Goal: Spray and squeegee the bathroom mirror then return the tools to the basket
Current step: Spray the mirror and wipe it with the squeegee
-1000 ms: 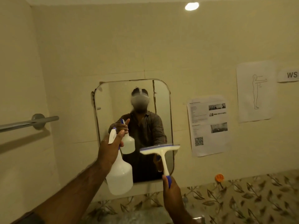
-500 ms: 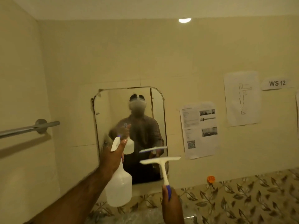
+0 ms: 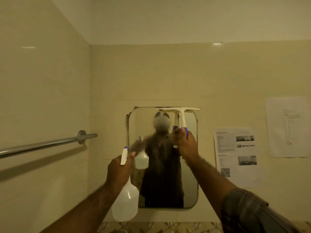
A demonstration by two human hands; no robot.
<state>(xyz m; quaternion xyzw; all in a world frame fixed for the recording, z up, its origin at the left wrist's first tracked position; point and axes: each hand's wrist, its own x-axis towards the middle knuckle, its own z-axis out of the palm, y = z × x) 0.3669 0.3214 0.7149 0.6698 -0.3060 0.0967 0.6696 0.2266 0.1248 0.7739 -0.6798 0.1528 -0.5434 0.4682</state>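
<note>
A rounded rectangular mirror point(image 3: 190, 182) hangs on the tiled wall ahead, its glass hazy, with my reflection in it. My left hand point(image 3: 118, 172) grips the neck of a white spray bottle point(image 3: 126, 202), held at the mirror's lower left. My right hand point(image 3: 187, 145) holds the blue grip of a white squeegee point(image 3: 182, 115). Its blade lies along the mirror's top edge on the right side. The basket is out of view.
A chrome towel rail point(image 3: 45, 144) juts from the left wall at hand height. Two printed sheets, one point(image 3: 237, 157) and another point(image 3: 286, 126), are taped to the wall right of the mirror. A leaf-patterned tile band point(image 3: 151, 227) runs below.
My right hand has raised the squeegee from below the mirror's middle to its top edge. The view has tilted upward. The spray bottle stays in my left hand at the lower left.
</note>
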